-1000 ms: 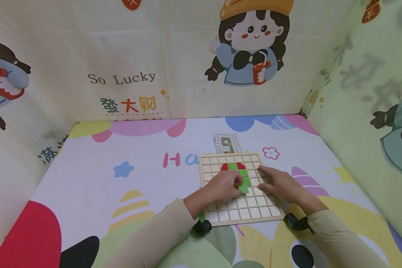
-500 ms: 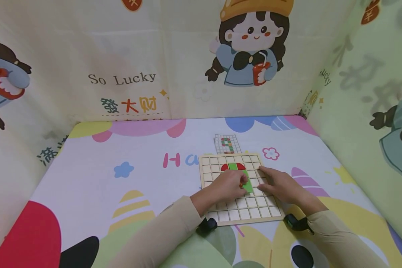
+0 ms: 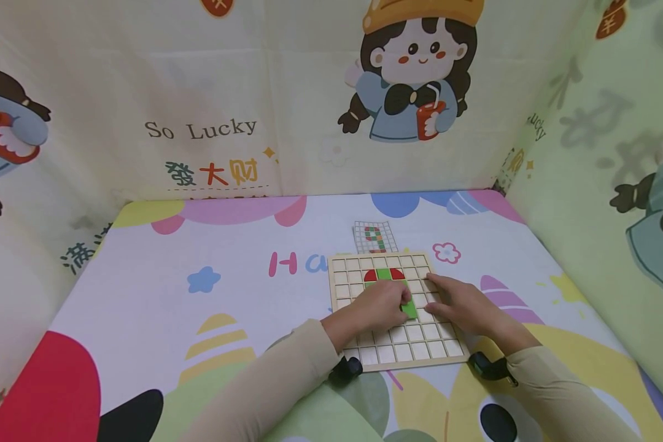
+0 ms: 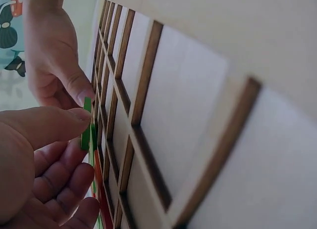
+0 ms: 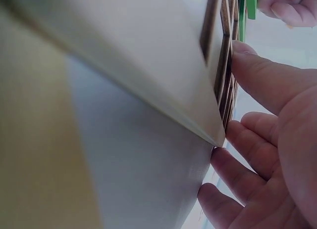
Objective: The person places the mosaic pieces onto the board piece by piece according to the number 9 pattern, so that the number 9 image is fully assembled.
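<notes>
A wooden grid board (image 3: 414,366) lies on the table, with red rounded tiles (image 3: 398,274) and green square tiles (image 3: 383,274) set in its upper cells. My left hand (image 3: 378,305) is over the middle of the board. Its thumb and fingers pinch a green tile (image 4: 85,125), which stands on edge close to the grid in the left wrist view. My right hand (image 3: 464,307) rests along the board's right side. In the right wrist view its thumb (image 5: 257,70) touches the grid while the other fingers lie at the outer edge. Part of the tile pattern is hidden behind my left hand.
Just behind the board lies a paper card (image 3: 388,232) printed with a grid and a coloured pattern. A cartoon-printed cloth (image 3: 243,233) covers the table. Printed curtains (image 3: 298,92) hang at the back and both sides.
My left hand has moved slightly right with the green tile, which goes from tilted to lined up below the other green tiles. My right hand stays at the board's edge.
</notes>
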Demonstrator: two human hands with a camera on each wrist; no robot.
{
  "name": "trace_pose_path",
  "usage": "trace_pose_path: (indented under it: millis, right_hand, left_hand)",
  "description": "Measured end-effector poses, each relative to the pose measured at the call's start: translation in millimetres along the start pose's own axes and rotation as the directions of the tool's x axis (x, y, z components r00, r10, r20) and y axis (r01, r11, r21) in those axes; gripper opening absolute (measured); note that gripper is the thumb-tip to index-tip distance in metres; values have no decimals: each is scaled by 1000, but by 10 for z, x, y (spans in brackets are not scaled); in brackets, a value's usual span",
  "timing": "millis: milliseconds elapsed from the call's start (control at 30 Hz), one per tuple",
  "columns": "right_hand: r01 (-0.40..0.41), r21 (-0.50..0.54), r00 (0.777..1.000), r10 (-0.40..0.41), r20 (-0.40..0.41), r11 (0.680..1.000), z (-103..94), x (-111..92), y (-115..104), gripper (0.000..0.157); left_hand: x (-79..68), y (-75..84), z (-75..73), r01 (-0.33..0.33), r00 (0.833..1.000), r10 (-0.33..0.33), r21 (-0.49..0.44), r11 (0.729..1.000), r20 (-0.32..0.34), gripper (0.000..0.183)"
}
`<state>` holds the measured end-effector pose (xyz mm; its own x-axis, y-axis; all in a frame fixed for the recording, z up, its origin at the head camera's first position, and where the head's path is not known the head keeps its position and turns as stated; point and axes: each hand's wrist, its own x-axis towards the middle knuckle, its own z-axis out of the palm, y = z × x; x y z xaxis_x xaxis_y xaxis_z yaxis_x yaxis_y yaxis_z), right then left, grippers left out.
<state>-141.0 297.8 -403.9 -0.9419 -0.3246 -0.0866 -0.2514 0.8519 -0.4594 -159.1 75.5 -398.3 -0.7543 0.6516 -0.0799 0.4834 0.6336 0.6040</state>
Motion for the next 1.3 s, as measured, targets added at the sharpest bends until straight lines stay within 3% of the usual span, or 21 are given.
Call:
trace_pose_path:
  millis: [733, 1300]
  right_hand:
    - [-12, -5, 1000, 12, 7, 1000, 1, 6, -4, 73]
    - [-24, 1, 1000, 24, 13, 1000, 0, 2, -13, 73]
  left_hand:
    - [11, -19, 20, -23, 1000, 23, -27, 999, 21, 17]
    - [3, -57, -27, -38, 997, 46, -132, 991, 55, 17]
